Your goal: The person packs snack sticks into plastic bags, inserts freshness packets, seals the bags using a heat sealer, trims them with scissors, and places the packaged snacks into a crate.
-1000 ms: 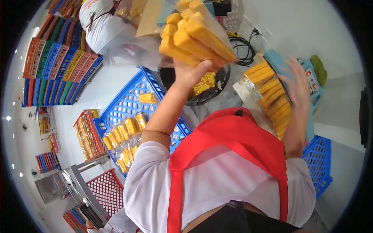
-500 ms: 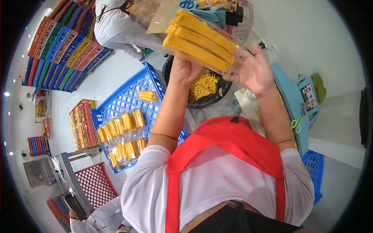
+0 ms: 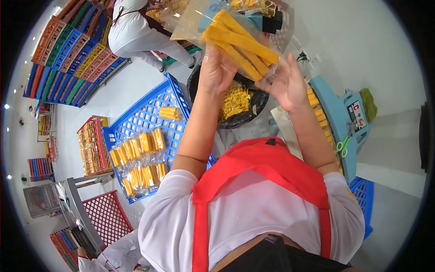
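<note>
In front of me at the top is a clear plastic bag [image 3: 195,20] holding several long yellow sticks [image 3: 244,43], some of them crossed. My left hand [image 3: 217,72] grips the bag from below, near its middle, with fingers partly behind it. At the bag's right end, my right hand [image 3: 290,86] is cupped close against the plastic, thumb and fingers apart; their exact contact is blurred. Below the bag, a bin with a black liner [image 3: 247,120] contains yellow scraps [image 3: 235,102].
To the left, a blue crate [image 3: 131,129] holds several filled bags [image 3: 140,143]. A teal machine [image 3: 333,104] with green-handled scissors [image 3: 343,146] stands at right. A co-worker [image 3: 131,34] bends at the upper left; another person [image 3: 113,254] is at lower left. Coloured crates [image 3: 81,50] are stacked behind.
The yellow sticks have shifted from lying side by side to crossing inside the bag. My right hand has moved slightly left and its fingers are drawn in. The co-worker's legs have moved apart.
</note>
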The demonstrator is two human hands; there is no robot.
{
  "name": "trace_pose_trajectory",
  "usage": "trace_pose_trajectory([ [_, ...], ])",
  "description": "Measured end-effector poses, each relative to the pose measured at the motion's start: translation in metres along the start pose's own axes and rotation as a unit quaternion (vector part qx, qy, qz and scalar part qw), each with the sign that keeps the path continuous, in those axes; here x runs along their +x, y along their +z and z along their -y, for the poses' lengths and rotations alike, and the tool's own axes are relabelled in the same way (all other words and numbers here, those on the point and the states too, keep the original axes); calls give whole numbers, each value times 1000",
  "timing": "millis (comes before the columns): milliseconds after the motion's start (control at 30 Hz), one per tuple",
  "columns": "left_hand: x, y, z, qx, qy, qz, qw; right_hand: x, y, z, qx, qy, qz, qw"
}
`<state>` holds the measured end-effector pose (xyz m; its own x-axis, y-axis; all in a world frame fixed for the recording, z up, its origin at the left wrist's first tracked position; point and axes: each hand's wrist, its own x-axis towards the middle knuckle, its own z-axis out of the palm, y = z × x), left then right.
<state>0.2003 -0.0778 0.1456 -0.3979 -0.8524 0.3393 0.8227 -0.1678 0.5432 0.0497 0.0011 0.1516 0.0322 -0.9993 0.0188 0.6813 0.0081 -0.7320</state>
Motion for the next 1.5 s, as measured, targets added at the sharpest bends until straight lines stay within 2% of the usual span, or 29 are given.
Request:
trace_pose_trajectory([
  [33,1,-2,1,10,-5,17,1000,-3,-3,4,126,131,14,983],
  [67,1,-3,2,20,-12,33,999,0,-8,2,125,131,12,983],
  [100,-1,-3,3,18,-15,32,999,5,-13,-3,206,168,148,953],
  [133,-1,-3,3,45,-22,60,997,7,-17,-5,280,199,281,896],
  [167,0,-2,5,71,-28,89,993,7,-18,-7,280,196,279,897],
  [233,2,7,9,47,3,100,994,7,-9,-11,209,128,95,965],
  [267,3,13,11,25,38,108,993,7,-12,-13,208,126,94,966],
  [333,-1,28,9,8,24,82,996,11,-17,-19,162,68,106,979],
  [400,-2,21,12,233,72,79,967,6,-13,-25,133,51,84,986],
  [433,-2,20,10,233,71,77,967,4,-11,-27,104,35,63,992],
  [467,-1,18,6,199,29,63,978,2,-12,-26,105,36,62,992],
  [500,-1,18,1,164,-14,50,985,1,-15,-24,77,37,75,994],
  [533,-1,19,-3,164,-14,50,985,1,-17,-22,49,38,87,994],
  [600,-3,24,-9,151,-47,72,985,1,-22,-20,64,51,104,991],
  [733,-1,20,-11,170,-55,96,979,-1,-21,-18,83,67,116,988],
  [800,2,14,-12,209,-39,140,967,-2,-20,-17,66,52,108,991],
  [867,1,15,-17,242,-41,128,961,-1,-19,-18,49,37,101,993],
  [933,-2,19,-19,273,-44,116,954,-1,-18,-20,46,-43,54,997],
  [1033,-10,28,-18,307,-35,82,948,0,-16,-21,28,-66,33,997],
  [1067,-12,29,-16,296,-15,59,953,2,-15,-23,27,-66,35,997],
  [1133,-13,30,-13,286,8,34,958,3,-11,-30,-57,-138,-1,989],
  [1233,-12,31,-16,433,106,31,895,-3,-2,-36,-37,-172,36,984],
  [1267,-12,29,-20,435,107,29,894,-6,0,-34,-36,-170,38,984],
  [1333,-11,26,-29,267,118,102,951,-11,3,-28,143,-68,49,986],
  [1367,-12,29,-30,277,125,111,946,-8,-2,-26,144,-69,51,986],
  [1400,-14,27,-30,278,124,114,946,-2,-9,-24,182,42,113,976],
  [1433,-17,21,-28,337,104,124,928,0,-13,-23,216,152,173,949],
  [1467,-19,19,-26,394,85,134,905,0,-14,-24,216,149,171,950],
  [1500,-23,22,-25,402,64,119,906,0,-11,-25,147,95,143,974],
])
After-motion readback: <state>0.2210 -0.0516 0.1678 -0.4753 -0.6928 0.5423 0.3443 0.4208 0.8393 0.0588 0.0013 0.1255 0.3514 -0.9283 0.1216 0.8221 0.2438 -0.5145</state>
